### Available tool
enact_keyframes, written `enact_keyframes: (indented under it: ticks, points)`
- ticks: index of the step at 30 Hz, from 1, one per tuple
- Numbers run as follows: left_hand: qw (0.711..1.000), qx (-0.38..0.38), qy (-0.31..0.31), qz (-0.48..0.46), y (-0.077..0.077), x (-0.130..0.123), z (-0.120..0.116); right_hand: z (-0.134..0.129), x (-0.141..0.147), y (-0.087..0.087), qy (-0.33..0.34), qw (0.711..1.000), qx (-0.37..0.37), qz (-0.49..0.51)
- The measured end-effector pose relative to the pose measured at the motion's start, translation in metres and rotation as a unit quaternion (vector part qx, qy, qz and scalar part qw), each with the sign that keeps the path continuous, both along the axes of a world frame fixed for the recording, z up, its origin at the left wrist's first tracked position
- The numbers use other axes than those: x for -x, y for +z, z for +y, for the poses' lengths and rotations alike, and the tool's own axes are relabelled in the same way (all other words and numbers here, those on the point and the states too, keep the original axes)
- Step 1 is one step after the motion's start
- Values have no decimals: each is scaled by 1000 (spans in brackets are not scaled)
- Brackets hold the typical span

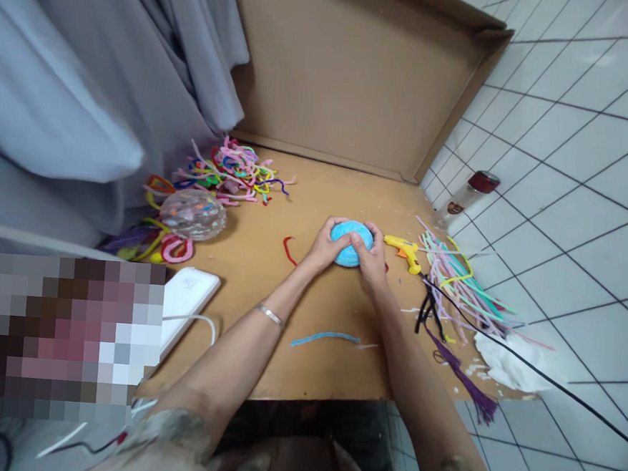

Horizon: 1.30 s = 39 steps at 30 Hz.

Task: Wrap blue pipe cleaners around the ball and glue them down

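A round, flat coil of light blue fuzzy stems [348, 255] is held above the middle of the table. My left hand [325, 245] wraps its left side and my right hand [375, 258] its right side, with both thumbs pressed on its top face. Just right of my right hand lies a yellow glue gun [405, 252] with a black cord. A loose blue stem [325, 337] rests on the table below, between my forearms. One red stem [288, 249] is left of my left hand; another red bit shows partly behind my right wrist.
Colourful stems [237, 169] are heaped at the back left, near a clear wrapped ball [193, 214]. A white power bank [189, 291] lies front left. On the right are pastel stems [464, 282], a purple tassel [465, 379], white tissue [514, 361] and a red-capped bottle [464, 199]. Cardboard [347, 73] stands behind.
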<state>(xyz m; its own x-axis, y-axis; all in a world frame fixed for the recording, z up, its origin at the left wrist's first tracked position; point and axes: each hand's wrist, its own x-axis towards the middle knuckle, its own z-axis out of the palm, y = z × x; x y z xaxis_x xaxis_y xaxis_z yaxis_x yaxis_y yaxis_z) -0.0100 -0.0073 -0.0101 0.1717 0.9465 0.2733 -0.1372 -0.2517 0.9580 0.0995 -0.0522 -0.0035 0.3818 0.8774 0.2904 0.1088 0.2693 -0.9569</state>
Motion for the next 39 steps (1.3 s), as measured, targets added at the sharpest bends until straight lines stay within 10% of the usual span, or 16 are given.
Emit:
enact_keyframes:
  ticks: [39]
  points:
    - [995, -54, 80, 30, -2, -7, -12, 6, -1, 0, -1, 1000, -18, 25]
